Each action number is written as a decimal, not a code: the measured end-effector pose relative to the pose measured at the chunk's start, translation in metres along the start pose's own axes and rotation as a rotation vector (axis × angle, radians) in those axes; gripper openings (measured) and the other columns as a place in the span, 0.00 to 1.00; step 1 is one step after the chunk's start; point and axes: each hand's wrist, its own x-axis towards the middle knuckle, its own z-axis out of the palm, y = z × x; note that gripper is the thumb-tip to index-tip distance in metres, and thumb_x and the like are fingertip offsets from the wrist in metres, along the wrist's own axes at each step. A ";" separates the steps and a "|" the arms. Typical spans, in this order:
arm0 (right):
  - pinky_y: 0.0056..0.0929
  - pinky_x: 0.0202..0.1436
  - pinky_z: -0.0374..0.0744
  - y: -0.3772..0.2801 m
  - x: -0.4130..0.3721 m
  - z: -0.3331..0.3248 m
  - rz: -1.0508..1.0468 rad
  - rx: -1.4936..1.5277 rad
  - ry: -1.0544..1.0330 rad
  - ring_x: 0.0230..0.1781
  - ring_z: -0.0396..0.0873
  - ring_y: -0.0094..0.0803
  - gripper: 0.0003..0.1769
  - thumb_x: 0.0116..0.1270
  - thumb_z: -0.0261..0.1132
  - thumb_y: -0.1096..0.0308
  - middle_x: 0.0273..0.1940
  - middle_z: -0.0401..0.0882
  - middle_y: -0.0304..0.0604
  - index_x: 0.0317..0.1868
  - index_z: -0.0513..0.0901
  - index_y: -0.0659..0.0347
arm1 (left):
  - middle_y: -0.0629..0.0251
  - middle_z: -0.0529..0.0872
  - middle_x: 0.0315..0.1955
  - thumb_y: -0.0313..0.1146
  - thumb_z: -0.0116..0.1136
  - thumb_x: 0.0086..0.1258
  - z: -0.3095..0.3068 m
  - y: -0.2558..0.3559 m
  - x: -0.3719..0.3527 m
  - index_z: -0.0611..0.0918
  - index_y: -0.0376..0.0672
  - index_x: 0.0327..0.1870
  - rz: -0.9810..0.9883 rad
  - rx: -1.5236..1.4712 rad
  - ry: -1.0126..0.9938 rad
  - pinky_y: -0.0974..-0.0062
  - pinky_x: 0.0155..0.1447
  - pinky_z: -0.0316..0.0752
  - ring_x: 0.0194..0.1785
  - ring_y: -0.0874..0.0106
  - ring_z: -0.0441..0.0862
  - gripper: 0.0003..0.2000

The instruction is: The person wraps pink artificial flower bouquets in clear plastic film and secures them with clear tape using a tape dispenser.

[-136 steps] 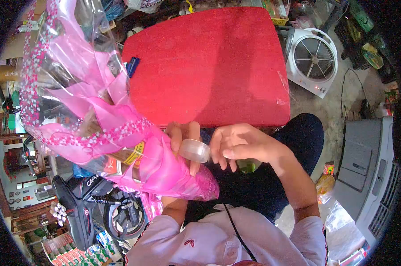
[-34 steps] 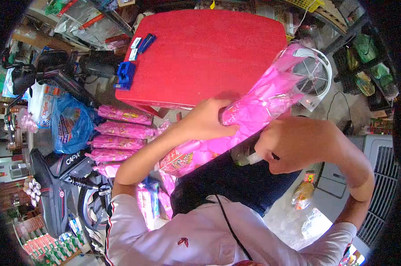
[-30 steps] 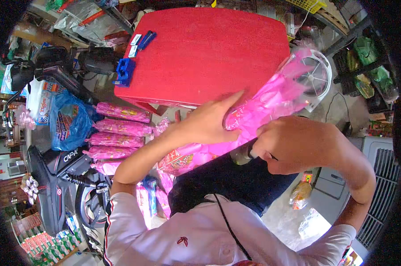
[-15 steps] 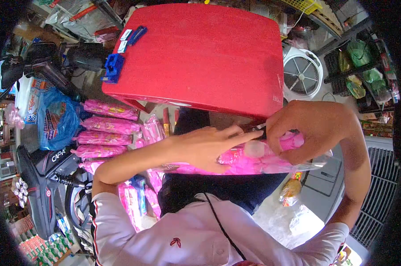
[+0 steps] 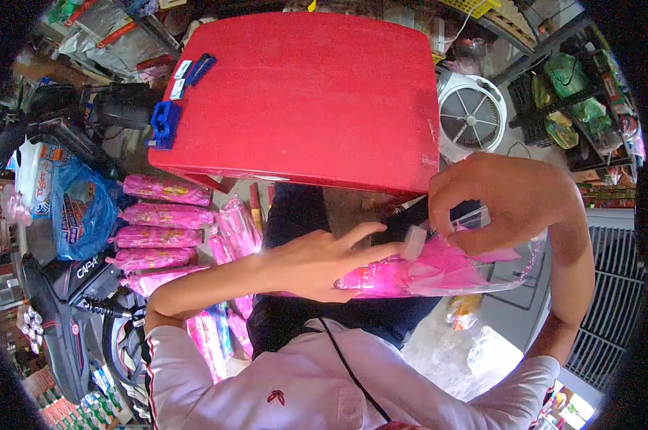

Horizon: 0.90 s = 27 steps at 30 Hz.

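Note:
A long pink package [image 5: 385, 278] in clear plastic lies across my lap. My left hand [image 5: 320, 261] grips its left part from above, with the index and middle fingers stretched toward a small translucent whitish object [image 5: 413, 242] on the package. I cannot make out what that object is. Over the package's right part, my right hand [image 5: 499, 201] is curled, thumb and fingers pinching the clear plastic beside the pink material. Loose clear wrapper extends past the right hand. The palm side of my left hand is hidden.
A red table [image 5: 302, 100] stands in front, with a blue tape dispenser [image 5: 164, 125] and a dark blue stapler [image 5: 200, 69] at its left edge. Several pink packages [image 5: 162, 215] lie at left beside a blue bag [image 5: 83, 208]. A white fan [image 5: 471, 118] stands right.
The pink package's right part has spread out and tilted, and the whitish object now appears edge-on near my left fingertips. My left hand has shifted slightly left and down. The whole view has shifted a little.

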 end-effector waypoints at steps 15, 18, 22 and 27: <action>0.37 0.44 0.78 -0.006 -0.004 0.010 -0.018 0.048 0.076 0.38 0.81 0.43 0.06 0.55 0.68 0.72 0.34 0.82 0.46 0.33 0.82 0.63 | 0.45 0.68 0.65 0.38 0.70 0.55 0.021 -0.017 0.009 0.54 0.39 0.75 0.076 -0.085 0.322 0.56 0.47 0.84 0.45 0.45 0.84 0.47; 0.37 0.44 0.78 -0.006 -0.004 0.010 -0.032 0.057 0.070 0.38 0.81 0.43 0.06 0.55 0.68 0.72 0.35 0.82 0.46 0.33 0.82 0.63 | 0.46 0.68 0.64 0.38 0.69 0.55 0.015 -0.012 0.004 0.54 0.39 0.75 -0.003 -0.173 0.312 0.56 0.47 0.84 0.46 0.45 0.84 0.47; 0.37 0.43 0.78 -0.001 -0.004 0.013 -0.118 0.063 0.091 0.38 0.81 0.43 0.06 0.56 0.68 0.72 0.35 0.82 0.46 0.34 0.82 0.63 | 0.47 0.68 0.65 0.41 0.72 0.56 -0.002 -0.001 0.009 0.60 0.38 0.71 -0.075 -0.200 0.138 0.57 0.54 0.80 0.59 0.48 0.78 0.44; 0.42 0.46 0.80 -0.007 0.003 0.007 -0.085 0.070 0.053 0.40 0.83 0.47 0.10 0.60 0.70 0.65 0.36 0.84 0.49 0.36 0.83 0.63 | 0.50 0.69 0.63 0.43 0.71 0.57 0.001 -0.001 0.010 0.65 0.42 0.69 0.023 -0.191 0.075 0.56 0.50 0.81 0.55 0.50 0.80 0.39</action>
